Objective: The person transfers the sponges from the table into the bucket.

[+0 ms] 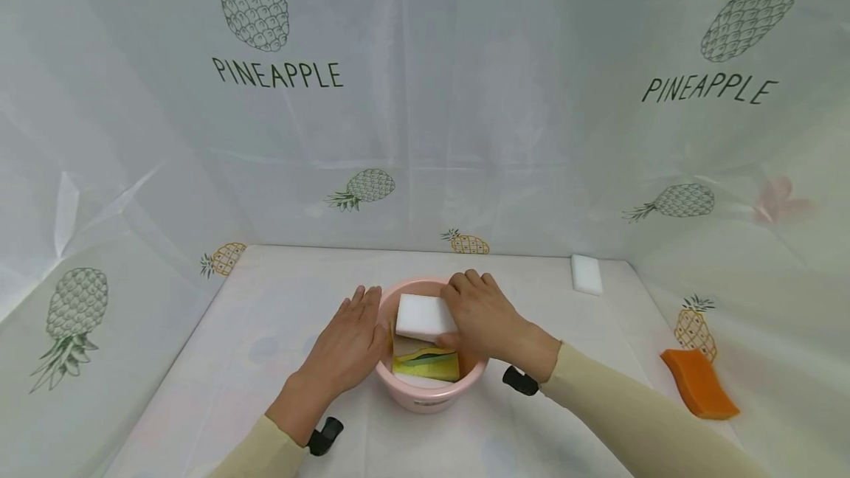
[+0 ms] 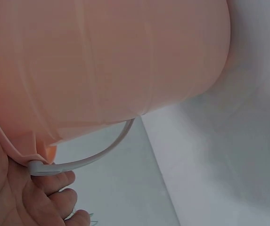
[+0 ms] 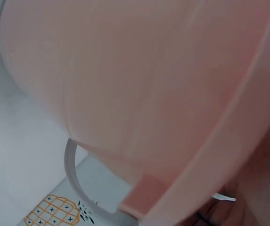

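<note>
Left hand (image 1: 348, 345) flat against pink bucket (image 1: 425, 397), steadying; right hand (image 1: 485, 319) grips white sponge (image 1: 421, 316) over bucket. Judged: loading step; next, push sponge down inside.

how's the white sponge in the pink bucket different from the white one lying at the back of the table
The white sponge in the bucket sits atop other sponges inside the pink bucket, under the right hand; the white sponge at the back lies flat on the table, untouched. The first looks larger in the head view, being nearer. Both are plain white rectangular blocks.
</note>
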`<state>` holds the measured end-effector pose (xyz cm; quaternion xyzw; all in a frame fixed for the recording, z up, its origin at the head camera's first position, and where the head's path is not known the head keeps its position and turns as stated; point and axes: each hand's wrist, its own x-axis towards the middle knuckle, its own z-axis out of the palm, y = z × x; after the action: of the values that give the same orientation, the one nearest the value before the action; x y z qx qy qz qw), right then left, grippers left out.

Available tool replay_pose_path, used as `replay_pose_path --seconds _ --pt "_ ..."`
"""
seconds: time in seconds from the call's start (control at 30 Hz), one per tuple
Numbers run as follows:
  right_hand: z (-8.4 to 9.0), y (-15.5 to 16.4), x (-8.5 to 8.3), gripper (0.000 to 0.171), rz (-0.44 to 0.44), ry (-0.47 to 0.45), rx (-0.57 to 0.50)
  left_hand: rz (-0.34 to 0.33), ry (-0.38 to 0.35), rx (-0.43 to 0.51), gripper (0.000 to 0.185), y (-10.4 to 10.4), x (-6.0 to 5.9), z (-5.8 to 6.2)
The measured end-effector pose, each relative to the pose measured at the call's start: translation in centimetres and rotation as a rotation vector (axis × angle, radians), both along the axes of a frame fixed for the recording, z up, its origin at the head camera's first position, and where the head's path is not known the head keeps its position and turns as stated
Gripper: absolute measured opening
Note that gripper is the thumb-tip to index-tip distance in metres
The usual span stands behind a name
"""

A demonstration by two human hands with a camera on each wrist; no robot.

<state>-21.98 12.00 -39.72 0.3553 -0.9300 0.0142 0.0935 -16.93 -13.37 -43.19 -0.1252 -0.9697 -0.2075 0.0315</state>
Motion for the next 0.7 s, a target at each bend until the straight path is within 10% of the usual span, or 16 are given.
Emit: replay_pose_path --seconds 0.7 --pt "-0.12 0.35 0.37 0.068 0.024 0.020 0.033 -0.005 0.024 -0.004 0.061 0.06 0.11 -0.09"
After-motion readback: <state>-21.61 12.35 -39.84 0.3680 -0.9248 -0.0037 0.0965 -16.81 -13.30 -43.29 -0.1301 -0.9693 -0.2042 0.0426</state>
